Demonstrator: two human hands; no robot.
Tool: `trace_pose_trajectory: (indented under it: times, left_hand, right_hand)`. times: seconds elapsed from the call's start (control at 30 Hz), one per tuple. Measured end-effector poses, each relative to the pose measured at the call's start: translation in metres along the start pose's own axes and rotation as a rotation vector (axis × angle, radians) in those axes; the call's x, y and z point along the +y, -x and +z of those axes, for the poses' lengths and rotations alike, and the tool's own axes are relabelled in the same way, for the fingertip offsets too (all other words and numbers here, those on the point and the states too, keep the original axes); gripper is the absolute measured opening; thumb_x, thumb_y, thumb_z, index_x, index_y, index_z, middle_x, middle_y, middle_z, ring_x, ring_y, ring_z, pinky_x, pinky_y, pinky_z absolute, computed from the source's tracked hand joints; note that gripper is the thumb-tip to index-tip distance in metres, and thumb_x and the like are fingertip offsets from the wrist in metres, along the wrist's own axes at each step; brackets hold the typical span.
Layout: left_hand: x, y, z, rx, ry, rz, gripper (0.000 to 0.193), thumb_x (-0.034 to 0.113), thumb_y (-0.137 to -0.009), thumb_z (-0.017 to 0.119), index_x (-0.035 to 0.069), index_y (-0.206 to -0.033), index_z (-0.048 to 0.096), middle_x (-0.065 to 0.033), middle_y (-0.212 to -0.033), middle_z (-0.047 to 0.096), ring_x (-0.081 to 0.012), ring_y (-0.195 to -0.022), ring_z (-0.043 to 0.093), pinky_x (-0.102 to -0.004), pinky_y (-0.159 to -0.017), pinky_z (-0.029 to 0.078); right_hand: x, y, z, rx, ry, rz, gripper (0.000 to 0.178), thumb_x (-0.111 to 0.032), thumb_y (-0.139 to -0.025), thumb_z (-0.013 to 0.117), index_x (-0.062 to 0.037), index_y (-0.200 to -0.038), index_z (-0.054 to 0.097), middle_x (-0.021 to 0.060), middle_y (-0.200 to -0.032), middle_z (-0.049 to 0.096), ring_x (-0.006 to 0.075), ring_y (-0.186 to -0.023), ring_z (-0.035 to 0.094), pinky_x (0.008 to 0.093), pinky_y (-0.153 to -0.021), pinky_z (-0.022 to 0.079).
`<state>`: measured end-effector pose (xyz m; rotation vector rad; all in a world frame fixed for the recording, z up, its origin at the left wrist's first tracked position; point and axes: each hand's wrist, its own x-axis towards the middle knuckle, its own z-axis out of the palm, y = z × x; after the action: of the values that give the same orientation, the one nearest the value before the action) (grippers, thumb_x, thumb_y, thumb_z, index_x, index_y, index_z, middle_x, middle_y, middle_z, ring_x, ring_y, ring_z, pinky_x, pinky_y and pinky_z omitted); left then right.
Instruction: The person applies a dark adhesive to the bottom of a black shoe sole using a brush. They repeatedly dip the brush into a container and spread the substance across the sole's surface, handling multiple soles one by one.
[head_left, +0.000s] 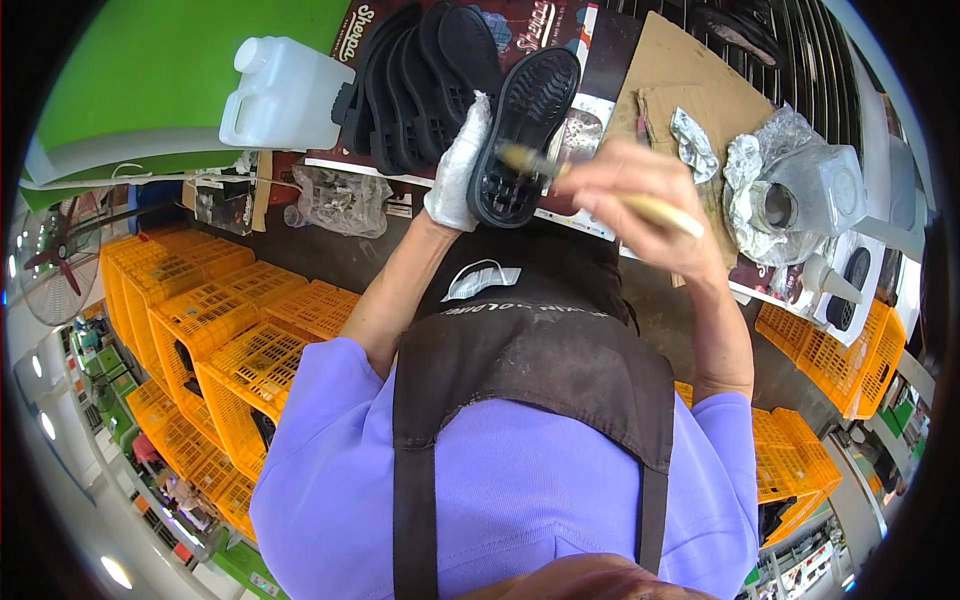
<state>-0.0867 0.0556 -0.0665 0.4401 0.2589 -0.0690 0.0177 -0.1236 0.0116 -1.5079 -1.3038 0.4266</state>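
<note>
The left hand [462,180], white-gloved in the head view, is closed on the left edge of a black sole [535,105], fingers hidden. A brush [528,160] is gripped by the right hand [645,200] over it. The sole is positioned right of overlapping soles [405,95]; judged light, rubbery, tough; best held by its side edges.

The white-gloved left hand [460,182] grasps the black sole [537,105] at its left edge, thumb extended alongside. The bare right hand [657,180], fingers curled, lies right of the sole.
</note>
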Motion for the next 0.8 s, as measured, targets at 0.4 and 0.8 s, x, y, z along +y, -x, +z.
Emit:
trace_pose_trajectory:
  times: [0.4,0.8]
  left_hand:
    - [0.004,0.005,0.001,0.160,-0.519,0.133,0.050,0.034,-0.099,0.023,-0.002,-0.132,0.034,-0.0071,-0.123,0.048,-0.0121,-0.109,0.048,-0.0271,-0.097,0.036]
    - [0.008,0.003,0.018,0.115,-0.796,0.350,0.052,0.034,-0.099,0.023,-0.001,-0.137,0.025,-0.0108,-0.132,0.041,-0.0163,-0.120,0.040,-0.0273,-0.102,0.030]
  right_hand:
    - [-0.008,0.000,0.008,0.100,-0.001,0.158,0.011,-0.006,-0.081,0.059,-0.0005,-0.087,0.066,0.0101,-0.074,0.063,0.0183,-0.066,0.062,0.0282,-0.060,0.048]
    - [0.000,-0.008,0.012,0.210,0.106,0.105,0.009,-0.008,-0.080,0.062,0.0000,-0.083,0.065,0.0107,-0.074,0.065,0.0179,-0.062,0.062,0.0274,-0.058,0.048]
